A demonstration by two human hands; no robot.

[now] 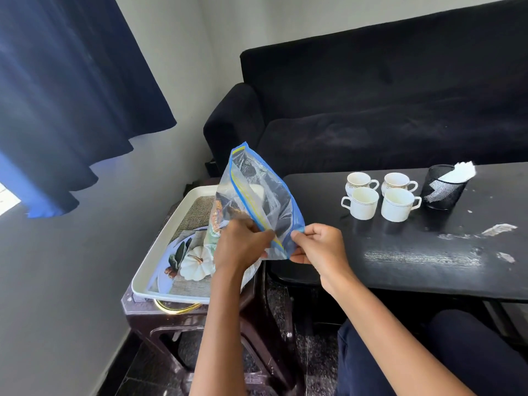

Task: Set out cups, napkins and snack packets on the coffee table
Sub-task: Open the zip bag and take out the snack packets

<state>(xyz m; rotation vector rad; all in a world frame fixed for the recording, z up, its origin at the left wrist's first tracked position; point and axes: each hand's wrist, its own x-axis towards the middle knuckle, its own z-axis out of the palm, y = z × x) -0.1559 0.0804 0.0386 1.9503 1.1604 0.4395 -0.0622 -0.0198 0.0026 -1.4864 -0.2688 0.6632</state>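
A clear zip bag [258,195] with a blue and yellow seal hangs in the air above the tray's right side. My left hand [240,244] pinches one side of its mouth and my right hand [320,244] pinches the other corner. Snack packets [218,212] show through the plastic in the bag's lower left. Several white cups [380,194] stand in a tight group on the black coffee table [414,270]. Behind them on the right a black mesh holder [443,190] keeps white napkins [460,170].
A white tray [160,250] with a pumpkin-print mat lies on a dark brown stool [160,318] left of the table. A black sofa [371,110] runs behind the table. A dark curtain [71,95] hangs at the left wall. My knee [463,338] is under the table's front edge.
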